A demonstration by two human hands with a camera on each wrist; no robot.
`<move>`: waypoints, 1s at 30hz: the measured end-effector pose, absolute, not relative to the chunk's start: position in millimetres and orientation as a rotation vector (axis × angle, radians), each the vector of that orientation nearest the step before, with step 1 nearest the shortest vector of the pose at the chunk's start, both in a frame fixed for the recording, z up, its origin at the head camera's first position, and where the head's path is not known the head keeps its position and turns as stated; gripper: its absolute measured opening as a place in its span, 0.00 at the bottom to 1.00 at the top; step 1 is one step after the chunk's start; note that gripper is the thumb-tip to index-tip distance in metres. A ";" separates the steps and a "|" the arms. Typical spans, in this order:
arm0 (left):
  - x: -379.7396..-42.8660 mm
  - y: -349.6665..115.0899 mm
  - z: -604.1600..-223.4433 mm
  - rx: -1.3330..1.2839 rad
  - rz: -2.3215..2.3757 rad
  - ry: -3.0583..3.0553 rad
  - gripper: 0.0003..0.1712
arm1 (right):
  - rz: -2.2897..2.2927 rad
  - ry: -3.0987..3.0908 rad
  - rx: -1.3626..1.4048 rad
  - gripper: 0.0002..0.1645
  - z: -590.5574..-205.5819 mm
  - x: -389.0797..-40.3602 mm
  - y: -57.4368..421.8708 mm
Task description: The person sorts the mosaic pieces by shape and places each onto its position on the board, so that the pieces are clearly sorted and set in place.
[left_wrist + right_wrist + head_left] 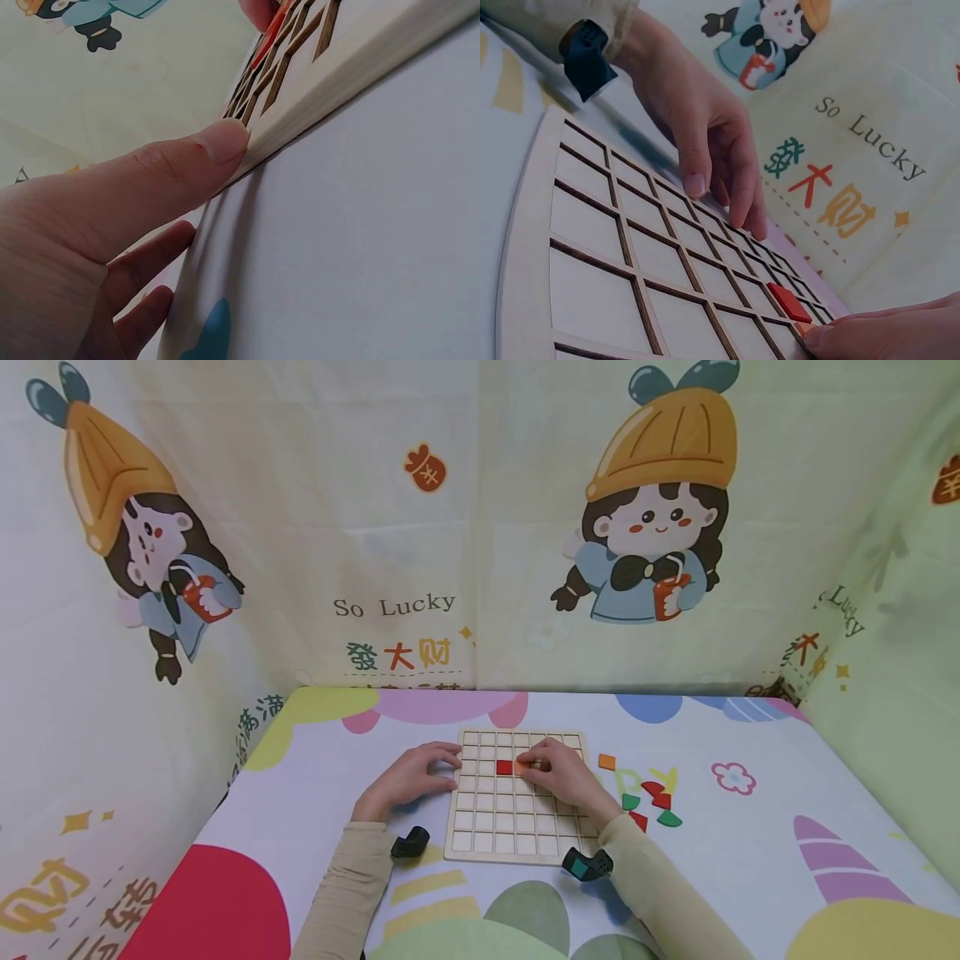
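Note:
A wooden grid board [472, 852] lies on the table, with a red square tile [504, 767] in one of its cells. Immediately right of the red tile, my right hand [562, 772] pinches an orange square tile [804, 328] at a cell; the fingers hide much of it. My left hand [408, 777] rests at the board's left edge. Its thumb [221, 142] touches the wooden rim in the left wrist view, while the other fingers are spread, loosely bent, and hold nothing.
Right of the board lie another orange square tile [607, 762], a red square tile [662, 801], green quarter-round pieces [670, 818] and red quarter-round pieces [652, 788]. A patterned cloth covers the table [750, 860], and printed curtains [517, 635] hang behind it.

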State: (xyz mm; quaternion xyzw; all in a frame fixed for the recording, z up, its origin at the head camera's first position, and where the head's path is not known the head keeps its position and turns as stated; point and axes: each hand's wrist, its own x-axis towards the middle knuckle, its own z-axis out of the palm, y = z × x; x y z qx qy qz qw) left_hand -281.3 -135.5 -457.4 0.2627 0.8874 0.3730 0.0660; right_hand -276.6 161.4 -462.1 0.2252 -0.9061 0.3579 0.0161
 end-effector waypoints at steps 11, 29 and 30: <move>-279.7 -136.2 -456.4 0.818 1.147 2.668 0.15 | 1.091 -2.831 0.637 0.13 -462.8 -277.4 157.5; -281.1 -136.7 -457.8 0.840 1.136 2.670 0.15 | 1.074 -2.810 0.626 0.14 -462.9 -275.1 156.0; -281.1 -136.5 -457.8 0.842 1.136 2.671 0.15 | 1.083 -2.811 0.626 0.14 -462.3 -274.8 156.4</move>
